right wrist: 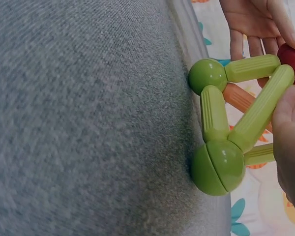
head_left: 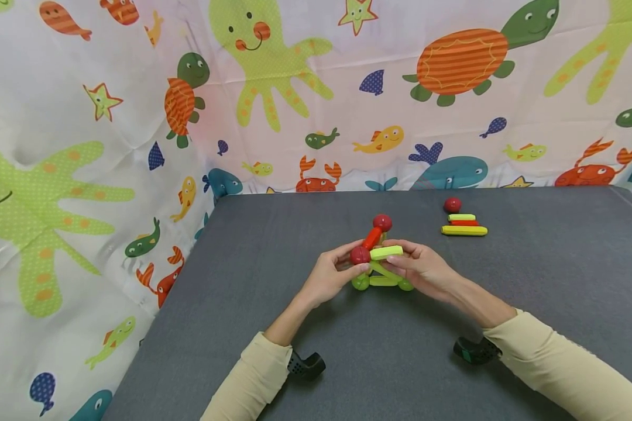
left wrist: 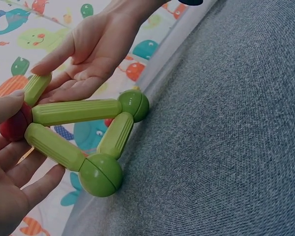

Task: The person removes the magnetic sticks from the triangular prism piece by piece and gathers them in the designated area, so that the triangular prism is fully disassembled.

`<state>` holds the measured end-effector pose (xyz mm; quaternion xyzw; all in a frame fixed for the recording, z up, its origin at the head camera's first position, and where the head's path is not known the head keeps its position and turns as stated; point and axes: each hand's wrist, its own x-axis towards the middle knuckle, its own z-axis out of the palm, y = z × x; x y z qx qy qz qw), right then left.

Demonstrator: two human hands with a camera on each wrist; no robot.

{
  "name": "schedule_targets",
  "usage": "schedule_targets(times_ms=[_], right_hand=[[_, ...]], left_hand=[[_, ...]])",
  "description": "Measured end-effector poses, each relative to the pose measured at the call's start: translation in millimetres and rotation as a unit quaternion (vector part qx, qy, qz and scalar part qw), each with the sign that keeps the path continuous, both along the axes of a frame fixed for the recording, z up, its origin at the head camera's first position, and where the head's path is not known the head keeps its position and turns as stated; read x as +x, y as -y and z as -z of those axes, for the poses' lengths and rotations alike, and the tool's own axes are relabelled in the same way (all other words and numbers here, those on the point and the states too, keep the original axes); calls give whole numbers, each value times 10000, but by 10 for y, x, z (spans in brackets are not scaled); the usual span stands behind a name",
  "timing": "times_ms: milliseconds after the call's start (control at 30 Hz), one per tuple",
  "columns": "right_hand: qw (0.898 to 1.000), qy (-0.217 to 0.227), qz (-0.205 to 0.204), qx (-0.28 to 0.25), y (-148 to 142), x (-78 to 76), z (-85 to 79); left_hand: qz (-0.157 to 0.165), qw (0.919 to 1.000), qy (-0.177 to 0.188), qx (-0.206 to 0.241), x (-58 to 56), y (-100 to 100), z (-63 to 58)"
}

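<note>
A frame of plastic building rods and balls stands on the grey table between the two hands. My left hand holds its nearer red ball with thumb and fingers. Pinched at its free end by my right hand, a short light-green rod meets that ball at the other end. Below, two green rods slope from the red ball to green balls, and a green crossbar joins these at the table. Behind, a red rod leads up to a second red ball. Fingers partly hide the back of the frame.
At the back right of the table lie a loose red ball, a pale-green rod, a red rod and a longer yellow rod. A sea-animal printed cloth hangs behind and at the left.
</note>
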<state>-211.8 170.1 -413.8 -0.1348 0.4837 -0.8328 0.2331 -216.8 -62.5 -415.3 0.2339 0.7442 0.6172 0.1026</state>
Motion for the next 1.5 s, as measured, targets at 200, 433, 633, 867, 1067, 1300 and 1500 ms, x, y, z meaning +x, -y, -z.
schedule_targets(times_ms=[200,433,633,867,1067,1300,1500], right_hand=[[9992,253,82,-291,5,0,12],[9980,394,339,-357,-52,-1,-28],[9952,421,714,-516,-121,12,-28],[9908,391,964,-861,-218,9,-36],[9861,443,1377,-814,-314,-3,-37],[9763,492,1807,-1083,-478,-53,14],[9677,535,2135,-1229,-635,-95,58]], left_hand=[[-60,9999,-74,-51,6,-10,-1],[-271,9995,-61,-148,-7,-10,-13],[-221,9993,-35,-299,82,-18,-184],[-200,9995,0,-230,176,-10,-336],[-197,9995,16,-259,176,-8,-337],[-188,9995,65,-228,177,-6,-337],[-178,9995,29,-246,175,-7,-342]])
